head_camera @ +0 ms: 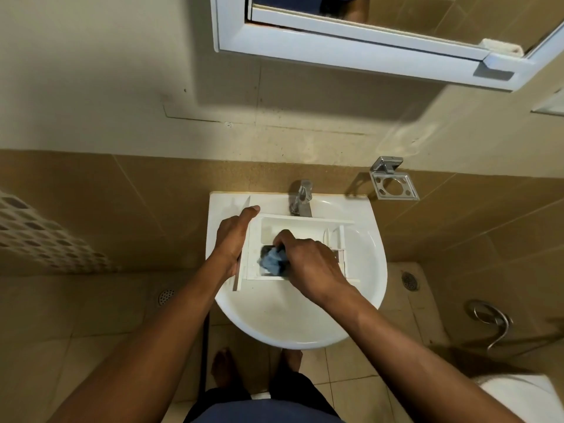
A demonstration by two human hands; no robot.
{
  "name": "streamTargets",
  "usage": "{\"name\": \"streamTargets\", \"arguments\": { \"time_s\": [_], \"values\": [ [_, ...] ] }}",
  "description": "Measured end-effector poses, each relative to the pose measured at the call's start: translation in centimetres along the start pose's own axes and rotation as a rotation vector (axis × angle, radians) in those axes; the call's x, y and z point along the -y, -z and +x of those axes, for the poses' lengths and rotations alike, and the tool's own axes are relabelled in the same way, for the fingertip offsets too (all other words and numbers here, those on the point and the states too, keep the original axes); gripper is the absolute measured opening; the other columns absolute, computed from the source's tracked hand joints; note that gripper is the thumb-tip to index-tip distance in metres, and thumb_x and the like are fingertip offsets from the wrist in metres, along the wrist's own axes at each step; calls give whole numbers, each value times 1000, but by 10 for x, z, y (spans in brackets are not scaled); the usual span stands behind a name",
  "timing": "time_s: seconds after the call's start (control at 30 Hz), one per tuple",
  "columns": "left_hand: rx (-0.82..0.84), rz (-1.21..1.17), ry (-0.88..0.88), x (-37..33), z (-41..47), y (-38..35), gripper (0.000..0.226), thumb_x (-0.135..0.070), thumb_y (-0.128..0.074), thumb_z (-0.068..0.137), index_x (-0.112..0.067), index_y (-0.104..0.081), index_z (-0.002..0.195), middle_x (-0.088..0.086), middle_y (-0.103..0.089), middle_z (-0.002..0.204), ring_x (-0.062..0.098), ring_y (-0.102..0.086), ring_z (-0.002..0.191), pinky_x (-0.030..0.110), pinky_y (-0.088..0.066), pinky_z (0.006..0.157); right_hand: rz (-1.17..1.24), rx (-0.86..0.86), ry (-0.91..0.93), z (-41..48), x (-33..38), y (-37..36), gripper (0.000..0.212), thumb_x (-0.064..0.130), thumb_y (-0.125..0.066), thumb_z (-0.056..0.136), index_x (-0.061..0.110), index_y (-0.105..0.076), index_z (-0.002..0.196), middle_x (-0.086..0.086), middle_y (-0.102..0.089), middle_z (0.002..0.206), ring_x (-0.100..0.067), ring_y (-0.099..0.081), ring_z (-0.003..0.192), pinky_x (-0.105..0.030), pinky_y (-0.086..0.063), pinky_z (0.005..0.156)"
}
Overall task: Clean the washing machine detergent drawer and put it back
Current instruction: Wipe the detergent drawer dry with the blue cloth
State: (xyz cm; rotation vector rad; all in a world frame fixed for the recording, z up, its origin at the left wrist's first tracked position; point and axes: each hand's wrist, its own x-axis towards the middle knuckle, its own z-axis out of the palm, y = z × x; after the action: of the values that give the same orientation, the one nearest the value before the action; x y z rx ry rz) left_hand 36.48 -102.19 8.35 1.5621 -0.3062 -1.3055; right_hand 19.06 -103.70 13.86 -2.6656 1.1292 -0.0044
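The white plastic detergent drawer lies across the white sink, just below the tap. My left hand grips the drawer's left edge, thumb stretched up along the rim. My right hand holds a crumpled blue cloth and presses it into the drawer's large left compartment. The cloth hides that compartment's floor. The drawer's smaller compartments show to the right of my right hand.
A chrome tap stands at the sink's back edge. A metal soap holder hangs on the tiled wall to the right, a mirror cabinet above. Floor drains, a coiled hose and a toilet lie around. My bare feet stand under the sink.
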Motion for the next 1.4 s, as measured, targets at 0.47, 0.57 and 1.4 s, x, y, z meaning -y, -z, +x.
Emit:
{"name": "streamTargets", "arguments": {
  "time_s": [0.47,0.57,1.4],
  "values": [
    [29,49,-13,8,-14,-8,58,-64,-72,81,-12,-70,108,23,-73,109,39,-72,100,57,-57,98,-128,-36,156,-24,-34,-22,22,36,-57,97,25,-68,113,-1,-74,98,-32,-69,83,-40,-58,68],
    [27,60,-30,4,-12,-8,69,-72,-72,69,-13,-66,104,19,-71,106,36,-70,102,55,-54,98,-72,-62,34,-31,-49,-17,18,34,-61,91,22,-73,98,-3,-73,90,-33,-69,80,-40,-56,65],
    [-64,272,-158,9,-14,-18,69,-80,-64,65,-12,-65,81,6,-70,88,29,-68,90,50,-55,89,-205,-24,199,-37,-67,-34,37,1,-79,71,22,-73,101,-1,-66,75,-30,-61,60,-28,-33,48]
  ]
}}
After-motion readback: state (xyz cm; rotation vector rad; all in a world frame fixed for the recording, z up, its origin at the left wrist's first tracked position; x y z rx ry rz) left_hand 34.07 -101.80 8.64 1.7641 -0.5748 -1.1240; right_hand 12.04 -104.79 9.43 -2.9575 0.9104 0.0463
